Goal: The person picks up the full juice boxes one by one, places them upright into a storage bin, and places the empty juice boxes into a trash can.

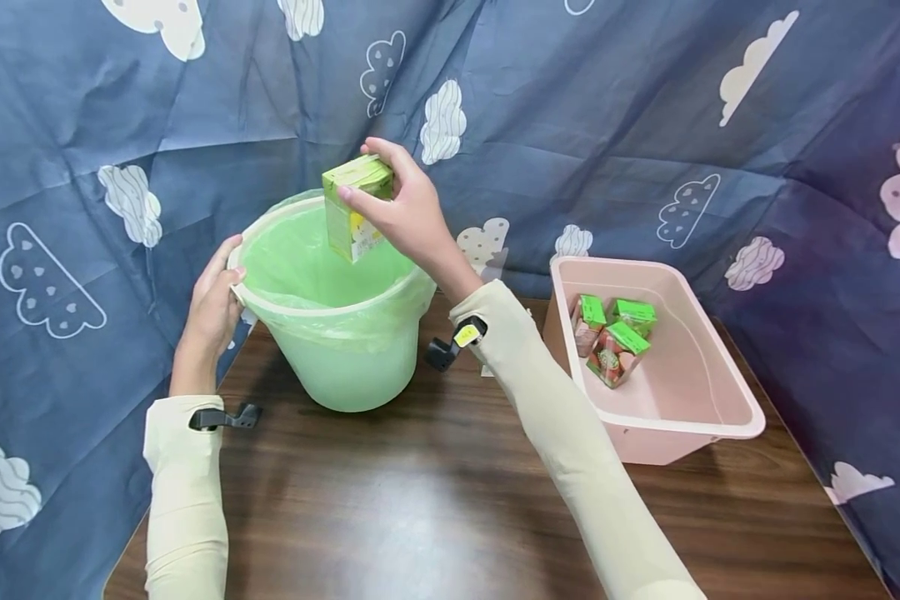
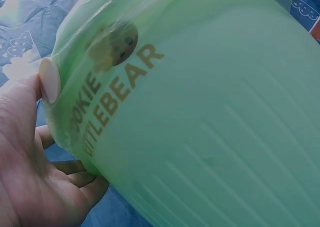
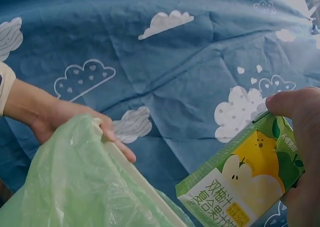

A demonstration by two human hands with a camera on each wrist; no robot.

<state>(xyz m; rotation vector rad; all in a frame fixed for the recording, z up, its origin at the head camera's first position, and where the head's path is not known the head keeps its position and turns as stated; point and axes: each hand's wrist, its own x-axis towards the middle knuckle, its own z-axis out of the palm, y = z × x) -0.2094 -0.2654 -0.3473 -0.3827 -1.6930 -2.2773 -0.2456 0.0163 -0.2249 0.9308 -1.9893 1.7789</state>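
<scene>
In the head view, my right hand point(image 1: 412, 204) holds a green and yellow juice carton point(image 1: 348, 221) between thumb and fingers, over the mouth of a pale green trash bin point(image 1: 352, 358). Pears and a yellow fruit are printed on the carton point(image 3: 250, 177) in the right wrist view. My left hand point(image 1: 213, 304) grips the bin's rim at its left side, thumb on the rim and fingers against the outside, as the left wrist view shows. A thin green bag point(image 1: 292, 258) lines the bin and folds over its rim. The bin's bottom is hidden.
To the right, a pink plastic tub point(image 1: 690, 429) stands on the dark wooden table point(image 1: 360, 500). Inside it are several small cartons with green tops point(image 1: 618, 354). A blue cloth with cloud prints point(image 1: 570, 108) hangs behind and beside the table.
</scene>
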